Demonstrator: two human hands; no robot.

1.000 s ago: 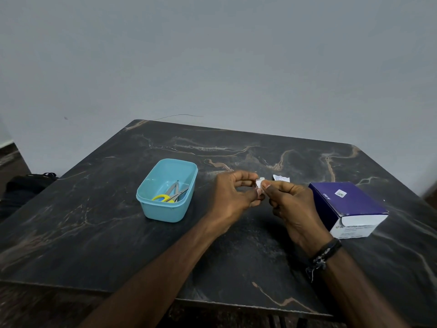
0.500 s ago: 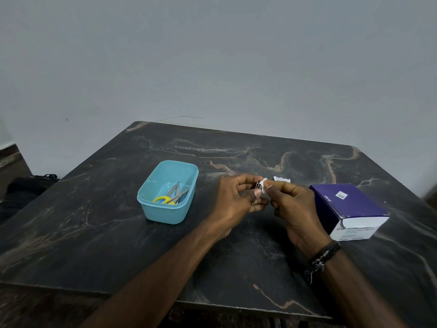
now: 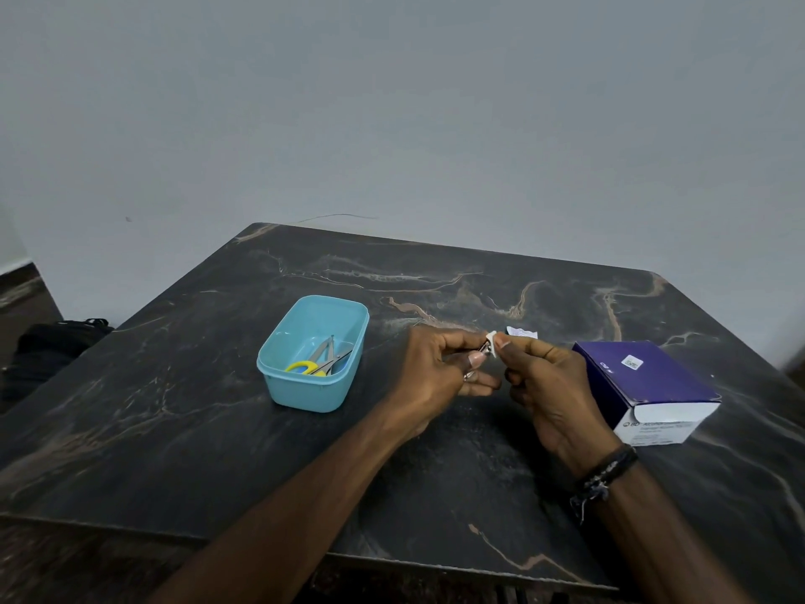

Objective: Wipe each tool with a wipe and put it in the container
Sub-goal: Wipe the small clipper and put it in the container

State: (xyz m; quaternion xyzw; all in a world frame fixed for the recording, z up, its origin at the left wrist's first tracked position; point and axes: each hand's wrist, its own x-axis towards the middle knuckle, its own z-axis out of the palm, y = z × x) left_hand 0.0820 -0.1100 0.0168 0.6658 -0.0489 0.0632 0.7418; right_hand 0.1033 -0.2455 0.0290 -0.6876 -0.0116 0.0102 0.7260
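Observation:
My left hand (image 3: 440,368) grips a small metal tool (image 3: 482,351), mostly hidden by the fingers, above the middle of the dark marble table (image 3: 218,429). My right hand (image 3: 544,381) pinches a small white wipe (image 3: 492,340) against the tool's end. A light blue container (image 3: 279,385) stands to the left of my hands. It holds yellow-handled scissors (image 3: 305,367) and a pair of metal tweezers (image 3: 324,348).
A purple and white box of wipes (image 3: 649,385) lies right of my right hand. A torn white wrapper (image 3: 522,332) lies on the table just behind my hands. A dark bag (image 3: 48,346) sits on the floor at the left.
Both hands stay together over the table. The wipe has shifted slightly along the tool between my fingers, and more of the metal end shows.

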